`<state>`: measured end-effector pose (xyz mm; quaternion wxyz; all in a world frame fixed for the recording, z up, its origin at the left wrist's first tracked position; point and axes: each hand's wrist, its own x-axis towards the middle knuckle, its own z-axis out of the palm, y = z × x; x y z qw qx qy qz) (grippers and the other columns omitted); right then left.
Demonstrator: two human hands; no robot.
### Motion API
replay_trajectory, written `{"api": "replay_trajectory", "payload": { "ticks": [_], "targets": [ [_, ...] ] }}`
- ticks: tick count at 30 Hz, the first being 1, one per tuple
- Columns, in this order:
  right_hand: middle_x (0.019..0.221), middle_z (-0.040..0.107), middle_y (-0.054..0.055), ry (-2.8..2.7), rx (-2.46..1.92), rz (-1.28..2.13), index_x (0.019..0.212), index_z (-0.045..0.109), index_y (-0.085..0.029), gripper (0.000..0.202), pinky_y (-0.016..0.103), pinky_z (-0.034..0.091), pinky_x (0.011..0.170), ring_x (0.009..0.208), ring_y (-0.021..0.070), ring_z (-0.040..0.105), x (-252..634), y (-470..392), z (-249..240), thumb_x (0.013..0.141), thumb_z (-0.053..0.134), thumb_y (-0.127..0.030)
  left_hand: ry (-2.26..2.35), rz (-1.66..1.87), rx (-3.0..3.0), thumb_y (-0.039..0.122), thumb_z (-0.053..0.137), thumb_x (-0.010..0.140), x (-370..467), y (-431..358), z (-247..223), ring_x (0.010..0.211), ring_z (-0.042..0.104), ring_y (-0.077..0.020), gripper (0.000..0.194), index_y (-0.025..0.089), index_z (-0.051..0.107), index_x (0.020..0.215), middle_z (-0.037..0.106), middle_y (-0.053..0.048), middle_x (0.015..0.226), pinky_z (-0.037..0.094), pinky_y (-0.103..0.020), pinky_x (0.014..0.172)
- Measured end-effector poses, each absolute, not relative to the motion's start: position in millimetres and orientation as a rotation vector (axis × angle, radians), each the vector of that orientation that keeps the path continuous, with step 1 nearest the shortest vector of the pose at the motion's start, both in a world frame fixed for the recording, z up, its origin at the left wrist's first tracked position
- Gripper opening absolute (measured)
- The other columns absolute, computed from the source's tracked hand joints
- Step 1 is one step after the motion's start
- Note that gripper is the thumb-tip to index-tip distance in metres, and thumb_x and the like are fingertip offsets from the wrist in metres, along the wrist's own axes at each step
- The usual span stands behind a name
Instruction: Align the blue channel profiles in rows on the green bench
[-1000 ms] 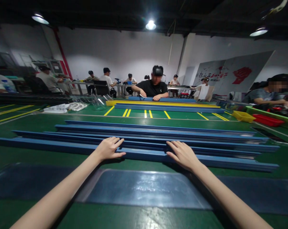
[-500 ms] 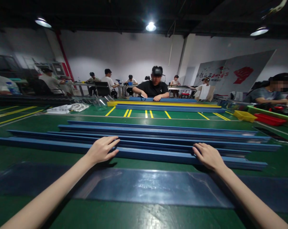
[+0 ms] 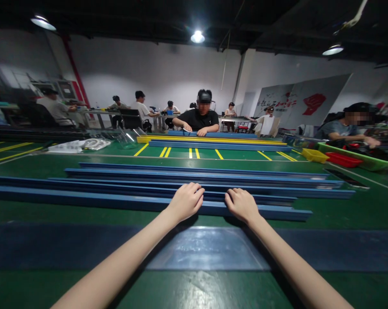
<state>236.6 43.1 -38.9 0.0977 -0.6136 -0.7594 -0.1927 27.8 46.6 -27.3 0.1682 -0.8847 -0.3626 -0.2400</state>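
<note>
My left hand (image 3: 186, 200) curls over the two nearest blue channel strips (image 3: 84, 199), fingers on top and thumb toward the near side. A short distance to the right, my right hand (image 3: 242, 204) is closed in the same way on these strips, near their right ends. The fingertips of both hands are partly hidden behind the strips' edges. Several more long blue strips (image 3: 271, 183) lie roughly parallel just beyond. Between my forearms and on both sides of them, a wide, shiny translucent sheet (image 3: 206, 249) lies flat on the green table (image 3: 194, 289).
Across the table, a person in black (image 3: 202, 120) handles blue strips behind a yellow strip (image 3: 213, 140). A clear plastic bag (image 3: 97, 143) lies left. On the right are a dark flat phone-like object (image 3: 346, 178), yellow tray (image 3: 314, 155), red tray (image 3: 343, 159) and green bin (image 3: 370, 163).
My hands have come much closer together, the left moving right and the right moving left. The nearest strips' right ends now appear farther left, while the whole view has also shifted somewhat.
</note>
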Motion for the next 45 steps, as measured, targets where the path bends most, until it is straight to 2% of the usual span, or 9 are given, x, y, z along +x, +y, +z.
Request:
{"api": "replay_trajectory", "payload": {
  "ticks": [4,8,11,16,19,24,28,33,45],
  "targets": [
    [0.078,0.063,0.007,-2.223,-1.798,-0.529,0.075,0.059,-0.017,0.035,0.029,0.029,0.066,0.075,0.0178,0.055,207,42,-39,0.086,0.028,-0.030,-1.252,-0.625,-2.519,0.024,0.039,0.085,47,52,-34,0.090,0.053,-0.0197,0.024,0.015,0.057,0.097,0.060,-0.007,0.095,0.040,-0.032,0.075],
    [0.080,0.063,0.008,-2.216,-1.796,-0.471,0.078,0.059,-0.016,0.031,0.030,0.029,0.068,0.078,0.0187,0.055,192,41,-38,0.084,0.031,-0.027,-1.388,-0.474,-2.522,0.035,0.035,0.087,49,53,-41,0.090,0.054,-0.0229,0.035,0.013,0.057,0.101,0.061,-0.010,0.094,0.040,-0.036,0.077],
    [0.082,0.063,0.007,-2.267,-1.760,-0.430,0.080,0.059,-0.017,0.033,0.030,0.030,0.069,0.079,0.0187,0.054,196,40,-39,0.086,0.030,-0.030,-1.383,-0.405,-2.519,0.037,0.031,0.088,47,53,-43,0.089,0.054,-0.0238,0.039,0.012,0.056,0.103,0.061,-0.010,0.093,0.039,-0.037,0.077],
    [0.094,0.063,0.006,-2.326,-1.632,-0.364,0.100,0.057,-0.018,0.034,0.027,0.031,0.075,0.088,0.0166,0.054,213,37,-41,0.088,0.030,-0.033,-1.348,-0.411,-2.507,0.037,0.032,0.087,47,54,-43,0.087,0.055,-0.0242,0.039,0.011,0.056,0.102,0.061,-0.012,0.092,0.039,-0.036,0.075],
    [0.098,0.063,0.006,-2.304,-1.621,-0.402,0.106,0.055,-0.017,0.036,0.027,0.031,0.080,0.091,0.0160,0.053,223,33,-42,0.088,0.029,-0.033,-1.327,-0.419,-2.510,0.036,0.032,0.087,46,54,-42,0.086,0.056,-0.0243,0.038,0.011,0.057,0.100,0.061,-0.012,0.089,0.040,-0.037,0.074],
    [0.094,0.064,0.006,-2.281,-1.702,-0.496,0.100,0.058,-0.017,0.038,0.027,0.031,0.080,0.089,0.0162,0.055,251,30,-42,0.088,0.028,-0.037,-1.310,-0.383,-2.494,0.035,0.030,0.088,30,55,-41,0.085,0.056,-0.0227,0.038,0.012,0.058,0.098,0.062,-0.010,0.088,0.041,-0.034,0.074],
    [0.086,0.064,0.006,-2.248,-1.803,-0.531,0.090,0.061,-0.019,0.041,0.027,0.033,0.076,0.084,0.0161,0.056,285,30,-42,0.089,0.026,-0.039,-1.306,-0.360,-2.455,0.034,0.031,0.087,4,57,-43,0.087,0.057,-0.0208,0.037,0.013,0.058,0.102,0.063,-0.010,0.090,0.042,-0.032,0.075],
    [0.079,0.064,0.004,-2.223,-1.879,-0.508,0.088,0.060,-0.021,0.040,0.025,0.033,0.071,0.079,0.0153,0.056,315,30,-43,0.089,0.024,-0.039,-1.275,-0.337,-2.421,0.032,0.031,0.087,-24,60,-46,0.088,0.058,-0.0190,0.037,0.014,0.057,0.105,0.063,-0.009,0.094,0.044,-0.030,0.076],
    [0.076,0.064,0.004,-2.230,-1.960,-0.578,0.076,0.058,-0.020,0.040,0.025,0.030,0.064,0.070,0.0145,0.057,310,33,-40,0.088,0.023,-0.035,-1.233,-0.417,-2.456,0.029,0.031,0.085,-28,63,-46,0.083,0.059,-0.0200,0.037,0.013,0.059,0.102,0.064,-0.010,0.089,0.045,-0.031,0.074]
  ]
}}
